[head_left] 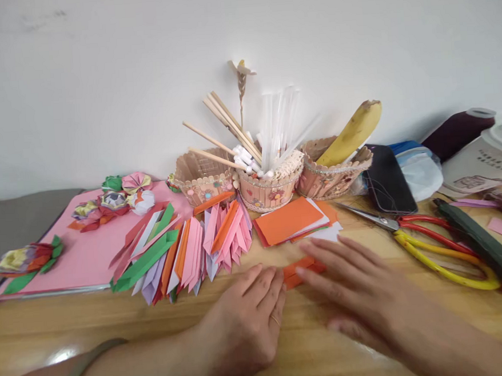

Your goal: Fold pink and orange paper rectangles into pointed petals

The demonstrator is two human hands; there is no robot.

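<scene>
A small folded orange paper (pixel 302 272) lies on the wooden table in front of me. My left hand (pixel 255 308) is closed over its left end, fingers curled and pressed together, hiding that part. Over the right end my right hand (pixel 361 289) reaches with fingers stretched and apart; it is slightly blurred, and a fingertip seems to touch the paper. Just behind the hands is a stack of coloured paper rectangles (pixel 290 219), orange on top. To the left, folded paper pieces (pixel 191 252) in pink, green, orange, white and purple stand in a dense row.
Scissors (pixel 435 246) with red and yellow handles, a dark green roll (pixel 482 240) and a black phone (pixel 390 178) lie right. Three decorated baskets (pixel 271 192) stand along the wall, holding sticks, clear tubes and a banana (pixel 352 132). Paper flowers (pixel 114 203) rest on pink sheets (pixel 90 256) left.
</scene>
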